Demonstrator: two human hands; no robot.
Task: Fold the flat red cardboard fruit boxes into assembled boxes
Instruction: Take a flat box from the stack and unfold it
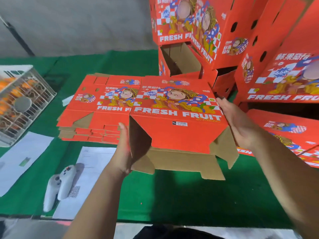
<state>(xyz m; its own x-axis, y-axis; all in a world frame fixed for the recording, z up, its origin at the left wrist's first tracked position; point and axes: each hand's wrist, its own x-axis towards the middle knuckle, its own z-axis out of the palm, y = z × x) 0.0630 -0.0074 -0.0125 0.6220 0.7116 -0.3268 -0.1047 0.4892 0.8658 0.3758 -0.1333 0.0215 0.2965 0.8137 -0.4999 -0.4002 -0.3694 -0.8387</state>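
Note:
A red "FRESH FRUIT" box (176, 107), opened into a sleeve, is held above the green table with its brown bottom flaps hanging toward me. My left hand (123, 149) presses flat against its left side wall, fingers straight. My right hand (236, 121) lies open against the right side, palm facing inward. A stack of flat red boxes (89, 118) rests on the table just left of and behind the held box.
Assembled red boxes (215, 31) are piled at the back and right. A wire crate of oranges (20, 100) stands at the left. White papers (89, 169) and two white controllers (58, 185) lie on the green table (172, 200) near the front edge.

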